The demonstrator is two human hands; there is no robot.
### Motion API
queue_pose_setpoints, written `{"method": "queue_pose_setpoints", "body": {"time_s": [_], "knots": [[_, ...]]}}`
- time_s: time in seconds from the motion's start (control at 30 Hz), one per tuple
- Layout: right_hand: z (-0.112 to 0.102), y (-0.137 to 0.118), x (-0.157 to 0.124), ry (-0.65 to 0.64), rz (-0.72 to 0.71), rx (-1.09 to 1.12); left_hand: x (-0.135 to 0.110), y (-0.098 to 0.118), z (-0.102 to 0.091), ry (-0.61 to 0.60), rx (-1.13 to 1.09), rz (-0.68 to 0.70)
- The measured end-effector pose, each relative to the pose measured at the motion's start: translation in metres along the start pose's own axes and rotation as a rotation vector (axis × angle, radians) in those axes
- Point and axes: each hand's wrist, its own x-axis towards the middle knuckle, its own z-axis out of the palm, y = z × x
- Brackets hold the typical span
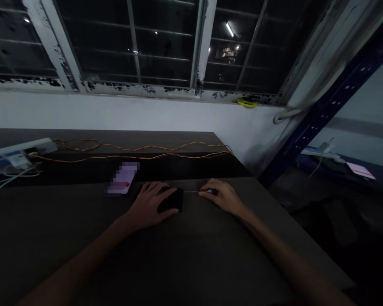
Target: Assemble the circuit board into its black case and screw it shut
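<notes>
My left hand (150, 206) rests on the dark table (191, 255), its fingers and thumb wrapped round a flat black device (171, 199). Just to the right, my right hand (221, 196) pinches a thin screwdriver (198, 191) by its red and dark handle. The slim metal shaft points left toward the right edge of the black device. A pale, blurred flat object (123, 177) lies just beyond my left hand.
Red and yellow twisted wires (140, 152) run along the back of the table. A white power strip (17, 154) with white cables sits at the far left. A blue metal rack (325, 110) stands at the right, below a dark barred window.
</notes>
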Motion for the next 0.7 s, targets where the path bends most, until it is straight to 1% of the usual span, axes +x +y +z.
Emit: {"method": "queue_pose_setpoints", "body": {"time_s": [0.17, 0.3, 0.43, 0.57, 0.7], "knots": [[0.0, -0.01, 0.0, -0.033, 0.048, -0.091, 0.0, 0.0, 0.0, -0.002, -0.021, -0.008], [0.001, -0.016, -0.001, -0.046, 0.072, -0.053, 0.001, 0.0, 0.0, -0.001, -0.022, -0.016], [0.002, -0.01, -0.002, -0.027, 0.079, 0.025, 0.001, 0.0, 0.0, -0.001, -0.032, -0.016], [0.002, -0.004, -0.001, -0.038, 0.051, 0.102, 0.001, 0.0, -0.001, -0.004, -0.031, -0.02], [0.001, -0.003, 0.0, -0.06, 0.022, 0.107, 0.001, 0.0, 0.0, 0.006, -0.033, -0.016]]}}
